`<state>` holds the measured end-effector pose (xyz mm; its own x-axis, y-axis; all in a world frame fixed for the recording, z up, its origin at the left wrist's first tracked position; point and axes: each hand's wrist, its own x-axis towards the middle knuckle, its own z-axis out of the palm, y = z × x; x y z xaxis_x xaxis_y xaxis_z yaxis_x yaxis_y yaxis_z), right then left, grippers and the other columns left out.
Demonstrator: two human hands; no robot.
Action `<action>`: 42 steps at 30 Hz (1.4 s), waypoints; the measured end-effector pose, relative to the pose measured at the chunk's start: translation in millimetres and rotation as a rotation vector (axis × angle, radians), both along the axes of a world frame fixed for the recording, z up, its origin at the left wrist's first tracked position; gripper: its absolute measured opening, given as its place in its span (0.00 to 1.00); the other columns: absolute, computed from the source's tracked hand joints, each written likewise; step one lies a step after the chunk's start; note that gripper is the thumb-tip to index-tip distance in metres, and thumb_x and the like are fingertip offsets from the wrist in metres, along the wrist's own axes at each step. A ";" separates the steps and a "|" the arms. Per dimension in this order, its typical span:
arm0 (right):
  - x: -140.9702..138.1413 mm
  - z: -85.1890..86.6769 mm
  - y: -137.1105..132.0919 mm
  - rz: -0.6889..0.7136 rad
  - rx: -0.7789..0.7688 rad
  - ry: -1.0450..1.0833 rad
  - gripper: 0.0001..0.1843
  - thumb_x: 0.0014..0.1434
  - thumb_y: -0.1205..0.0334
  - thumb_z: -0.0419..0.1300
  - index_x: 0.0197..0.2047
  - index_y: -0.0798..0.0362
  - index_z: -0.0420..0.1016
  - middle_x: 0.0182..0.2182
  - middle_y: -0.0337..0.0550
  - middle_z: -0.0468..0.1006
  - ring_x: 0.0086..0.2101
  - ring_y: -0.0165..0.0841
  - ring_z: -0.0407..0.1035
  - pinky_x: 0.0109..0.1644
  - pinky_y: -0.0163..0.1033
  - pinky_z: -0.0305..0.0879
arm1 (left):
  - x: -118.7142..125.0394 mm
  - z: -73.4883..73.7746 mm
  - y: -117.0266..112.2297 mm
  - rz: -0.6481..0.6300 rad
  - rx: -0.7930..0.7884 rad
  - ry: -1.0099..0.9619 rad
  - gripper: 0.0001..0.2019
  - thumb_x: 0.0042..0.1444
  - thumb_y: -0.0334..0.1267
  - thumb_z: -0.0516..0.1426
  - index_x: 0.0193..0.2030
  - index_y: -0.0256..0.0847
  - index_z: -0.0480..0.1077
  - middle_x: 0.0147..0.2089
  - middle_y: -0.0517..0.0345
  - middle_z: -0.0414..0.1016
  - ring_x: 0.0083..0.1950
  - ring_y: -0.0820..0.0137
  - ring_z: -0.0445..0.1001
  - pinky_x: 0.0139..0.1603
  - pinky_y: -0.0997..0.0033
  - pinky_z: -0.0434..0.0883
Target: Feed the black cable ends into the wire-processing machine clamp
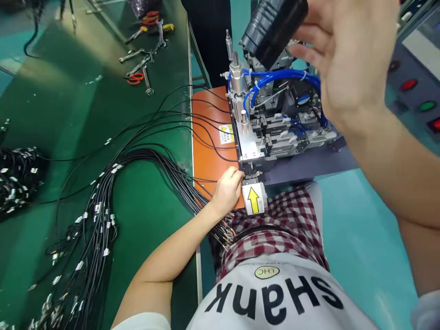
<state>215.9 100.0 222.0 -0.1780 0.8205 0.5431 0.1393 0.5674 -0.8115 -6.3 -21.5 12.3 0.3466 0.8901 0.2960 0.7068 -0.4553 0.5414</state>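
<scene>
Several black cables [146, 123] already reach the machine [248, 143] at two o'clock, wire ends [227, 231] at six seem not yet joined, and we grip a black cylinder [275, 30] at one in our right hand [354, 55], our left hand [227, 190] curled centrally, its hold hidden.

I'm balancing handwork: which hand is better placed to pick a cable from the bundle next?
Probably the left hand: it is low, beside the bundle, while the right hand is raised by the black cylinder.

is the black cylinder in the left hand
No, the right hand holds the black cylinder up, while the left hand is down beside the yellow arrow.
</scene>
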 end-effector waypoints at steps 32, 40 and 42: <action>19.7 -62.6 -45.2 -0.169 -0.283 -0.128 0.10 0.56 0.56 0.71 0.43 0.40 0.82 0.32 0.36 0.81 0.27 0.32 0.73 0.30 0.39 0.70 | -7.2 4.3 5.6 0.046 -0.039 0.075 0.12 0.65 0.23 0.48 0.48 0.39 0.68 0.44 0.48 0.73 0.47 0.62 0.72 0.51 0.57 0.76; -15.2 14.6 -0.8 0.153 -0.129 0.208 0.13 0.68 0.63 0.62 0.54 0.54 0.76 0.48 0.40 0.78 0.58 0.38 0.71 0.68 0.48 0.67 | -9.0 1.3 1.7 0.027 -0.017 0.041 0.11 0.67 0.25 0.48 0.48 0.39 0.68 0.45 0.47 0.72 0.49 0.62 0.72 0.53 0.57 0.76; -14.2 11.2 -5.5 0.143 -0.142 0.197 0.10 0.65 0.64 0.64 0.51 0.51 0.79 0.47 0.39 0.78 0.56 0.39 0.73 0.68 0.48 0.68 | -9.2 0.0 1.2 0.025 -0.014 0.036 0.11 0.68 0.26 0.48 0.49 0.39 0.69 0.46 0.47 0.72 0.49 0.62 0.72 0.53 0.56 0.75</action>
<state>201.7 94.6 233.2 -0.2001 0.8651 0.4601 -0.1027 0.4485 -0.8879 -15.5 -20.2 12.4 0.3341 0.9027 0.2712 0.7374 -0.4296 0.5212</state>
